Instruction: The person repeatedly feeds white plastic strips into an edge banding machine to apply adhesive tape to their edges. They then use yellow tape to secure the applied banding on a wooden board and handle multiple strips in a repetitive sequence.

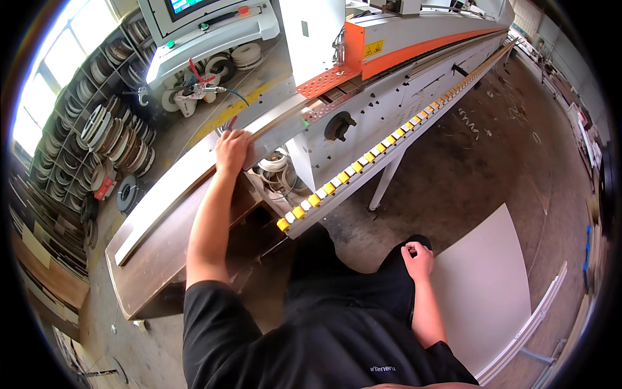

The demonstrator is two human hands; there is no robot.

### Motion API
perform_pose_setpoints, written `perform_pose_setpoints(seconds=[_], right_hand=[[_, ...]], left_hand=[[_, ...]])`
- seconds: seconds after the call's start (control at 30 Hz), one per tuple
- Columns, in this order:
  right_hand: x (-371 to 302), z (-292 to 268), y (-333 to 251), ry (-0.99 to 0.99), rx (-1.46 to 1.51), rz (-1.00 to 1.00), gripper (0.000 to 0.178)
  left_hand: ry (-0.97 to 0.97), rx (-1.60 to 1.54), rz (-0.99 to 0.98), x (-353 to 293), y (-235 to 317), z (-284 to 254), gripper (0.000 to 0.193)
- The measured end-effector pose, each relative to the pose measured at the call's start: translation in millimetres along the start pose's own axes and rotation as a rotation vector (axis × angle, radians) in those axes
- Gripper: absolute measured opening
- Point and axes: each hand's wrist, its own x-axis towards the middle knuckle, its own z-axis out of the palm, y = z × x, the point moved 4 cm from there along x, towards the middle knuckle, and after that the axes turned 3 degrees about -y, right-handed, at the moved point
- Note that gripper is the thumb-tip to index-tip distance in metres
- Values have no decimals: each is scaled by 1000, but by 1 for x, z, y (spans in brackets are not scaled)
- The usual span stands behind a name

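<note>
My left hand (234, 150) is closed at the front end of a long machine's metal guide rail (278, 124). A thin red piece (231, 122) sticks up just beyond its knuckles; what the fingers grip is hidden. From beside that hand, a long narrow white board (165, 198) runs back to the left on a brown wooden table (162, 243). My right hand (418, 260) rests by my right thigh with its fingers curled in. Whether anything lies inside them I cannot make out.
A roller rail with yellow and white wheels (346, 174) slants along the machine (421, 45). A control panel (210, 42) hangs at the upper left, near a red-handled air gun (201, 81). Shelves hold edging rolls (107, 133). A pale sheet (483, 272) leans at my right.
</note>
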Motion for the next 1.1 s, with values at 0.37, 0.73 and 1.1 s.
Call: perform_pose_setpoints(seconds=[0.37, 0.73, 1.1], right_hand=[[12, 11, -5, -8, 5, -35, 17], [15, 19, -3, -52, -23, -23, 17], [9, 13, -7, -46, -44, -26, 17]], left_hand=[[-100, 216, -172, -193, -135, -132, 16], [-83, 88, -330, -139, -100, -100, 16], [-27, 71, -281, -70, -44, -47, 14]])
